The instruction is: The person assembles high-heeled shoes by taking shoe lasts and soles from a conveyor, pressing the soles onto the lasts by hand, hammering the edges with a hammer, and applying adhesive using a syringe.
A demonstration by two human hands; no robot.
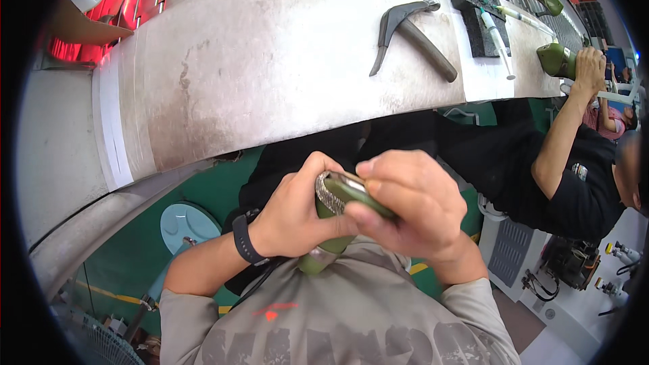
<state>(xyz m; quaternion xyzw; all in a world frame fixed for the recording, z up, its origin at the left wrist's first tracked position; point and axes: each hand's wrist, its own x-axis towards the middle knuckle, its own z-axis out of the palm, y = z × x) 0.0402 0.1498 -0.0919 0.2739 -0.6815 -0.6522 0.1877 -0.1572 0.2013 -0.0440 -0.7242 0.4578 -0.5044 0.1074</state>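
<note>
Both my hands hold a green shoe last [326, 211] in front of my chest, with a glittery silver band across its upper part. My left hand [294, 213] is closed round its side, a dark strap on the wrist. With bent fingers and thumb, my right hand [416, 199] grips the last's upper right end, close to a shiny strip along the edge. Its fingertips partly cover that strip, so I cannot make out whether they pinch anything small. The last's lower end [312, 261] shows below my hands, near my shirt.
A claw hammer [426, 51] lies on the pale, stained worktable [270, 47] ahead. Farther right are syringes [497, 42] and a dark block [481, 39]. Beside me a co-worker's hand [589, 71] holds another green last [556, 61]. A light-blue stool [186, 224] stands left below the table.
</note>
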